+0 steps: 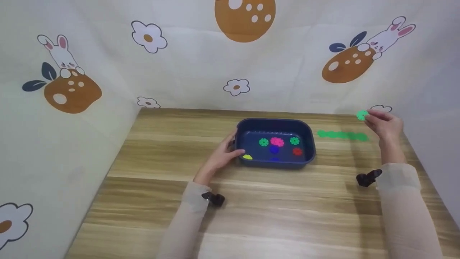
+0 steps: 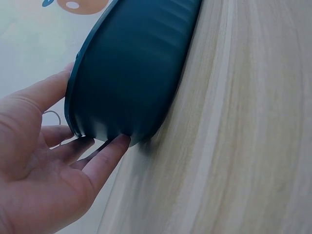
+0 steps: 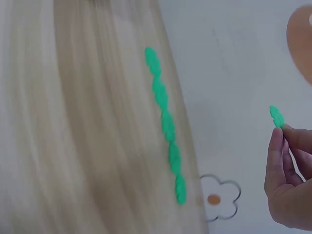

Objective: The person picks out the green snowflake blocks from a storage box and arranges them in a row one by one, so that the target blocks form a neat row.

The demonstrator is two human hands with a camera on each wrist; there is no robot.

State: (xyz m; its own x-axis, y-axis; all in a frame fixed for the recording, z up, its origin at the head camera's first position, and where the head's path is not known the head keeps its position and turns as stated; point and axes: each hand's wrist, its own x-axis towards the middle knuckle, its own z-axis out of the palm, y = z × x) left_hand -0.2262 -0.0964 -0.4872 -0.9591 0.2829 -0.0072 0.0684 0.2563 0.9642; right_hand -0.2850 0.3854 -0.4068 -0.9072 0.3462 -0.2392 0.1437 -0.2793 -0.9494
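Note:
My left hand [image 1: 223, 154] grips the left end of a dark blue plastic basin [image 1: 276, 165]. Its thumb lies over the rim, and in the left wrist view the fingers touch the basin's outer wall [image 2: 131, 73]. Inside lie several snowflake discs: green, pink, blue, red and a yellow disc [image 1: 247, 157] near my thumb. At the far right my right hand [image 1: 388, 126] pinches a green snowflake disc [image 1: 362, 115] between thumb and fingers, raised above the table. Below it, a row of green snowflake discs [image 3: 167, 126] lies on the wood, set edge to edge.
The wood-grain table [image 1: 143, 201] meets a pale printed cloth [image 1: 187, 72] at the back and sides. A small black camera [image 1: 368, 178] sits on the right wrist, another camera [image 1: 214, 199] on the left.

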